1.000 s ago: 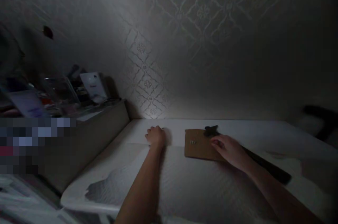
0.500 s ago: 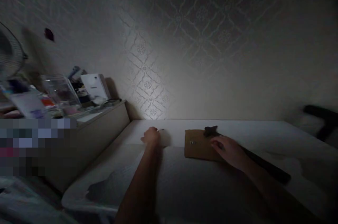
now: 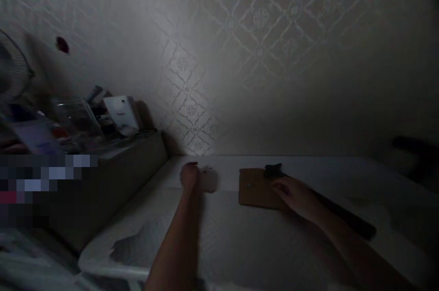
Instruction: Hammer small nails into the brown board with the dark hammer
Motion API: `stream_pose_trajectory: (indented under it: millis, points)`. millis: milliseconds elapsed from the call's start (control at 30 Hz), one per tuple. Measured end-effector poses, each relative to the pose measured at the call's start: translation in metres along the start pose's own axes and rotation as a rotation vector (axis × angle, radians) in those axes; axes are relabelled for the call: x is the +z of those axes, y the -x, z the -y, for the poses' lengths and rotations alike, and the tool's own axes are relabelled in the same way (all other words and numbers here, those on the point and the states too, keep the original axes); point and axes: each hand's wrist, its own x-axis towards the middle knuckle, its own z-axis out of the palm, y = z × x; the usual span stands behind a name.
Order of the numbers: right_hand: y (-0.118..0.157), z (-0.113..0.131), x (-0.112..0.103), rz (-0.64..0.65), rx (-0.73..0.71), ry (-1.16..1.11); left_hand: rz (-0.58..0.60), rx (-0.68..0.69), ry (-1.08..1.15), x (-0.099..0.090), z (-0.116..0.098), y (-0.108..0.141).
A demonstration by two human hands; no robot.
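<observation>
Brown card, flat and thin, is lying on the white desk near the patterned wall: this brown card is serving as the landmark here. The right hand is resting on its right part, fingers spread loosely and flat, gripping nothing. A dark clip-like thing is sitting at the card's far edge, and a long black strip is running away to the card's right. Left of the card, the left hand is curling beside a small pale object; whether it is gripping it I cannot tell. The card is probably light, stiffish and bendable, best pinched at an edge.
</observation>
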Motion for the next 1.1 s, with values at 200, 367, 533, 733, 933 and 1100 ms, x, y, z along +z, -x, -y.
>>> stream_pose_trajectory:
  millis: [200,367,533,733,933,1100]
  points:
    - [0.000,0.000,0.000,0.024,0.003,0.017,0.053,-0.021,-0.124,-0.001,0.001,0.001]
    - [0.000,0.002,-0.001,0.035,0.018,0.010,0.085,0.025,-0.205,0.009,0.001,0.003]
    - [0.001,0.003,-0.001,0.023,0.015,0.018,0.065,0.093,-0.296,0.014,0.001,0.006]
    - [0.001,0.004,-0.001,0.026,0.014,0.006,0.068,0.102,-0.318,0.018,0.000,0.004]
    - [0.000,0.002,-0.001,0.041,0.016,0.013,0.042,0.135,-0.328,0.020,0.001,0.004]
    - [0.000,0.004,-0.002,0.027,0.017,0.004,0.022,0.162,-0.325,0.016,-0.004,0.007]
